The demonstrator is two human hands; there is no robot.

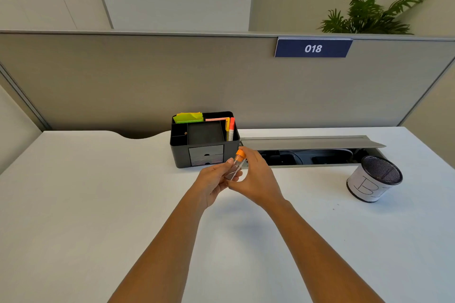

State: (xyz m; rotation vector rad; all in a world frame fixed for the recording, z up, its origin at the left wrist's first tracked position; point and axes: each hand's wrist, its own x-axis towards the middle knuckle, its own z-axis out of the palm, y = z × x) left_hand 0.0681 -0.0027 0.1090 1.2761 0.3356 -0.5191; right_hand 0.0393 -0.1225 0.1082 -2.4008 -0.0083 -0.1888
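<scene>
A small clear tube with an orange cap is held between both hands above the middle of the white desk. My left hand grips the tube's clear body from the left. My right hand curls round it from the right, fingertips at the orange cap. The tube leans, cap up and to the right. Just behind the hands stands a black desk organiser with sticky notes and markers in its top and two small drawers in front.
A mesh pen cup wrapped in white paper marked "B" stands at the right. An open cable tray with a raised grey lid runs along the back of the desk. A grey partition with a blue "018" sign closes the far side.
</scene>
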